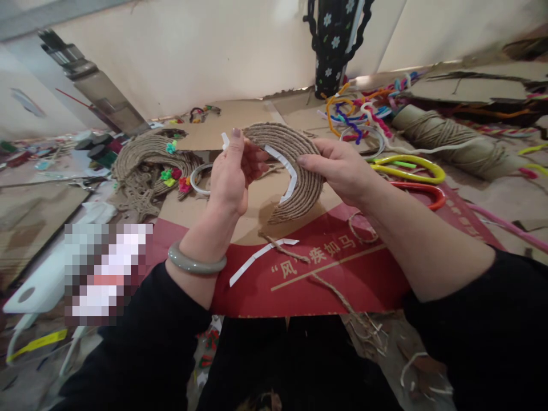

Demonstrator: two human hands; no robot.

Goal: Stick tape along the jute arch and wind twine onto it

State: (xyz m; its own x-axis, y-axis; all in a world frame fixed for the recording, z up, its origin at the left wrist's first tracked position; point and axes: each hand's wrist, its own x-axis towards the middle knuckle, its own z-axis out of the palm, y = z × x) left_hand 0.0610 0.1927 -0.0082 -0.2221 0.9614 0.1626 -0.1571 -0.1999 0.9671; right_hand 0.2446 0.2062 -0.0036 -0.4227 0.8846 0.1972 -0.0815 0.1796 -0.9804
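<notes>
Between my hands is a crescent point(309, 191) wound from rows of brown twine, with a white paper strip point(287, 168) along its inner curve. My left hand point(233, 171) grips the crescent's upper left end, and a small white tab stands up beside the thumb. On its right side, my right hand point(338, 168) pinches the outer edge, thumb on top. Below lies a bent white strip point(257, 260) on a red and brown cardboard sheet point(240, 305). A loose piece of twine point(331, 288) crosses the sheet.
A finished-looking twine crescent with bright flowers point(148, 157) lies at left. Yellow-handled point(417, 169) and red-handled scissors point(422, 197) sit right of my right hand. Behind are a twine roll point(445, 140), coloured pipe cleaners point(349, 114), a flowered black tumbler point(334, 45) and a grey bottle point(100, 91).
</notes>
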